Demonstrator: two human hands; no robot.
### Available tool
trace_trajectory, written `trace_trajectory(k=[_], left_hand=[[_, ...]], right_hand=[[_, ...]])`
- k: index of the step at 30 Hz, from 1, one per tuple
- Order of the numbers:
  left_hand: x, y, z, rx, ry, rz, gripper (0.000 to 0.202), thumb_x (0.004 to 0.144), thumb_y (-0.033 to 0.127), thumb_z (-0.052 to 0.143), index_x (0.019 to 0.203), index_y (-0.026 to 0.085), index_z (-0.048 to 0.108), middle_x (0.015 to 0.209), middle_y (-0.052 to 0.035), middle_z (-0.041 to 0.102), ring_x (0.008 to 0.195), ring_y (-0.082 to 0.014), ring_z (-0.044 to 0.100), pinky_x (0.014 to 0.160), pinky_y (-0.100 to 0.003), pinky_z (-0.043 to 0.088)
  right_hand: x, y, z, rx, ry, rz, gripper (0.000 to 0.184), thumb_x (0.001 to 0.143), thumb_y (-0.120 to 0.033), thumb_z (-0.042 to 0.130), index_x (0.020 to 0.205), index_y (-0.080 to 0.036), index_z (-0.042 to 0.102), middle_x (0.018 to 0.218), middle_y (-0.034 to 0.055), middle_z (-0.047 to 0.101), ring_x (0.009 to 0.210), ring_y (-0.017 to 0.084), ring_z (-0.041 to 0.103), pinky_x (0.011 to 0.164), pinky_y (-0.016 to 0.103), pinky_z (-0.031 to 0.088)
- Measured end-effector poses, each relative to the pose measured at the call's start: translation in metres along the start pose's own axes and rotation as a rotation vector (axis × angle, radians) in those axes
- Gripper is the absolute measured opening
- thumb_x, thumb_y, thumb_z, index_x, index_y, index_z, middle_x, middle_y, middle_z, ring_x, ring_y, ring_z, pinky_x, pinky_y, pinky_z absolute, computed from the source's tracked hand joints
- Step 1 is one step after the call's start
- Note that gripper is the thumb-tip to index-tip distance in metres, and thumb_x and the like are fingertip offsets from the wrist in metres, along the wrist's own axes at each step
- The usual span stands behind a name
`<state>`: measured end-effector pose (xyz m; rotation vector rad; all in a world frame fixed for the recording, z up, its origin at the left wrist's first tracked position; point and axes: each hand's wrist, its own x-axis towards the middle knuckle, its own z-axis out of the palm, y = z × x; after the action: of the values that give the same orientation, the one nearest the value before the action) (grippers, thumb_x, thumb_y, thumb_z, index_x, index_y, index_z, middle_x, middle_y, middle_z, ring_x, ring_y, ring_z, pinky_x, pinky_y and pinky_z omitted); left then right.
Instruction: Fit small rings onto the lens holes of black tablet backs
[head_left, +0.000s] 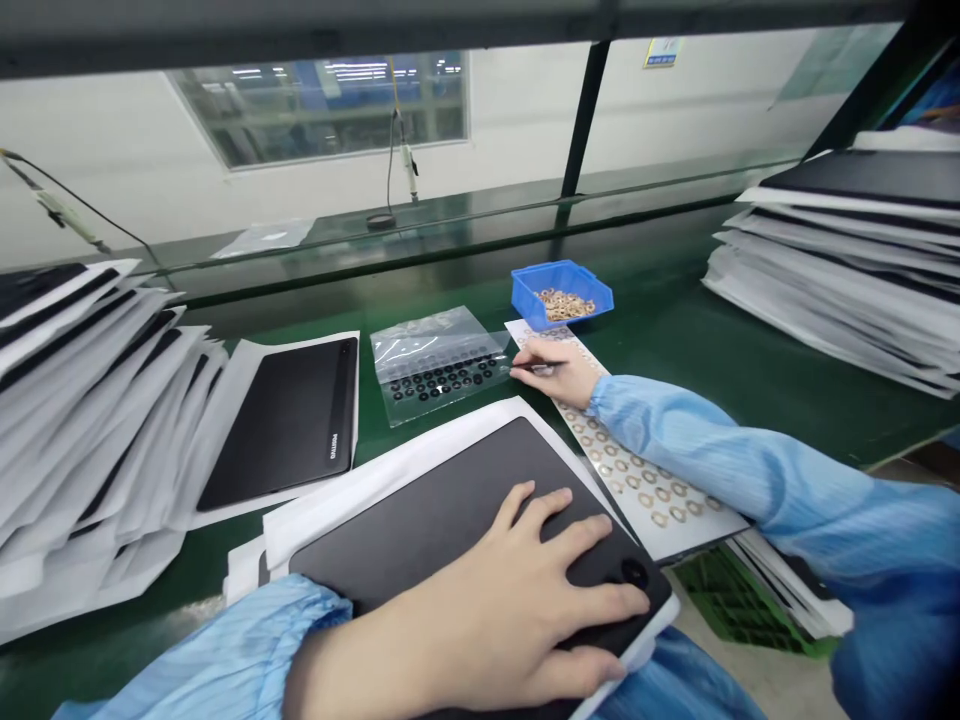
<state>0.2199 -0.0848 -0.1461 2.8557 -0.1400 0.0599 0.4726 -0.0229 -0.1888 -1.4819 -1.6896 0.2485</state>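
Note:
My left hand lies spread on a dark tablet back cover, its fingers near the round camera spot. Under the cover are white sheets. My right hand is closed round thin dark tweezers, whose tip points left at the edge of a clear plastic bag. Rows of black rings show at the bag. Beneath my right hand and forearm runs a white sheet of gold-coloured rings. Beyond it, a blue bin holds many loose gold-coloured rings.
Left stands a tall stack of covers between white sheets, beside one dark tablet cover lying on paper. Another stack is at the right. A green crate sits below the bench edge. A corded tool hangs at the back.

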Motion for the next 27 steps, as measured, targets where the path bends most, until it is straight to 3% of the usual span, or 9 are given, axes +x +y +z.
trace_trajectory(k=[3, 6, 13, 16, 19, 21, 24, 27], left_hand=[[-0.001, 0.000, -0.001, -0.010, -0.002, -0.005, 0.038, 0.094, 0.045, 0.039, 0.130, 0.033, 0.047, 0.142, -0.0037, 0.039, 0.132, -0.0332, 0.032, 0.103, -0.061, 0.029], [-0.001, 0.000, -0.001, -0.015, -0.006, -0.007, 0.038, 0.095, 0.045, 0.039, 0.130, 0.033, 0.047, 0.142, -0.0039, 0.038, 0.133, -0.0336, 0.030, 0.103, -0.062, 0.029], [0.000, -0.002, 0.003, -0.026, 0.007, -0.004, 0.039, 0.094, 0.046, 0.040, 0.130, 0.033, 0.046, 0.142, -0.0046, 0.038, 0.132, -0.0340, 0.030, 0.103, -0.062, 0.027], [0.001, -0.003, 0.004, -0.030, 0.010, 0.014, 0.039, 0.093, 0.046, 0.041, 0.129, 0.033, 0.047, 0.142, -0.0052, 0.038, 0.131, -0.0348, 0.030, 0.104, -0.061, 0.025], [0.003, -0.005, 0.002, -0.036, 0.015, 0.023, 0.037, 0.093, 0.043, 0.043, 0.127, 0.031, 0.048, 0.139, -0.0060, 0.040, 0.129, -0.0318, 0.032, 0.106, -0.055, 0.025], [0.004, -0.012, 0.000, -0.036, 0.060, -0.039, 0.037, 0.091, 0.038, 0.047, 0.127, 0.027, 0.047, 0.136, -0.0089, 0.041, 0.126, -0.0304, 0.033, 0.106, -0.050, 0.029], [0.004, -0.031, -0.001, 0.026, 0.226, -0.254, 0.041, 0.089, 0.031, 0.050, 0.128, 0.020, 0.043, 0.134, -0.0129, 0.040, 0.125, -0.0296, 0.032, 0.104, -0.047, 0.031], [0.002, -0.053, 0.000, 0.101, 0.364, -0.457, 0.042, 0.089, 0.034, 0.050, 0.126, 0.015, 0.042, 0.128, -0.0145, 0.043, 0.121, -0.0294, 0.034, 0.103, -0.048, 0.032]], right_hand=[[-0.005, 0.002, -0.002, -0.043, -0.060, -0.045, 0.011, 0.072, -0.029, 0.065, 0.071, -0.020, 0.060, 0.078, 0.0039, 0.067, 0.072, 0.018, 0.061, 0.073, 0.031, 0.047], [-0.006, 0.003, -0.004, -0.061, -0.040, -0.030, 0.011, 0.075, -0.030, 0.063, 0.071, -0.020, 0.059, 0.076, 0.0044, 0.067, 0.070, 0.018, 0.061, 0.071, 0.032, 0.045], [0.005, 0.000, -0.015, 0.071, 0.158, 0.049, 0.040, 0.090, -0.049, 0.041, 0.067, -0.019, 0.054, 0.081, 0.0077, 0.069, 0.080, 0.020, 0.066, 0.079, 0.035, 0.049], [0.006, -0.012, -0.029, 0.133, 0.210, 0.087, 0.048, 0.088, -0.058, 0.039, 0.064, -0.018, 0.051, 0.077, 0.0082, 0.067, 0.073, 0.018, 0.066, 0.072, 0.032, 0.051], [-0.008, -0.037, -0.047, 0.085, 0.103, 0.145, 0.047, 0.087, -0.058, 0.040, 0.067, -0.018, 0.052, 0.057, 0.0019, 0.058, 0.047, 0.011, 0.054, 0.052, 0.026, 0.044], [-0.027, -0.057, -0.056, -0.061, -0.041, 0.123, 0.044, 0.088, -0.054, 0.041, 0.067, -0.018, 0.053, 0.048, -0.0021, 0.048, 0.041, 0.009, 0.043, 0.048, 0.025, 0.035], [-0.063, -0.081, -0.059, -0.249, -0.280, 0.082, 0.040, 0.087, -0.047, 0.047, 0.060, -0.017, 0.052, 0.049, -0.0021, 0.044, 0.047, 0.009, 0.037, 0.051, 0.026, 0.028], [-0.097, -0.090, -0.053, -0.198, -0.407, 0.215, 0.031, 0.086, -0.042, 0.049, 0.069, -0.017, 0.057, 0.060, -0.0001, 0.052, 0.054, 0.011, 0.043, 0.054, 0.025, 0.029]])
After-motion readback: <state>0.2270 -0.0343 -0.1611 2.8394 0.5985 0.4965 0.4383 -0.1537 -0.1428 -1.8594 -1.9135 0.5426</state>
